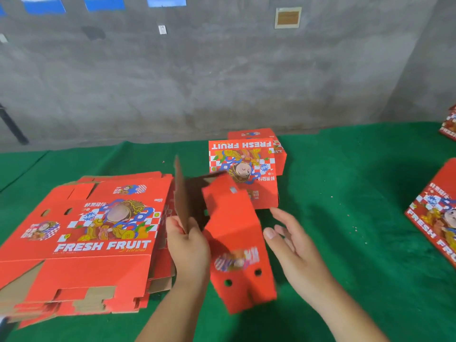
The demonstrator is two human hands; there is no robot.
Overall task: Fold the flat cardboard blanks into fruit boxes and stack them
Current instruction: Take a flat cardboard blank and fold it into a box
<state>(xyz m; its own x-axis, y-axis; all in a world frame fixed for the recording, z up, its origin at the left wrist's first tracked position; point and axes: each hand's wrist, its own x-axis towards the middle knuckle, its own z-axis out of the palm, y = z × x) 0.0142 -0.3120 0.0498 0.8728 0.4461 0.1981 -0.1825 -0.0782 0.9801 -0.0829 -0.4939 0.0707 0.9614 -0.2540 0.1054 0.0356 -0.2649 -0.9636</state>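
Note:
A pile of flat red "FRESH FRUIT" blanks (98, 233) lies on the green table at the left. In front of me a half-opened red blank (237, 243) stands tilted, blurred by motion, with its brown inside showing at the top. My left hand (187, 245) grips its raised left flap between thumb and fingers. My right hand (293, 243) hovers just right of the blank with fingers spread, apart from it. A folded box (243, 166) stands upside down behind the blank, with another folded box (254, 134) behind it.
More folded red boxes sit at the right edge, one near (436, 218) and one far (450, 124). The green cloth table (345, 193) ends at a grey concrete wall (222, 82). Small red paper scraps dot the cloth.

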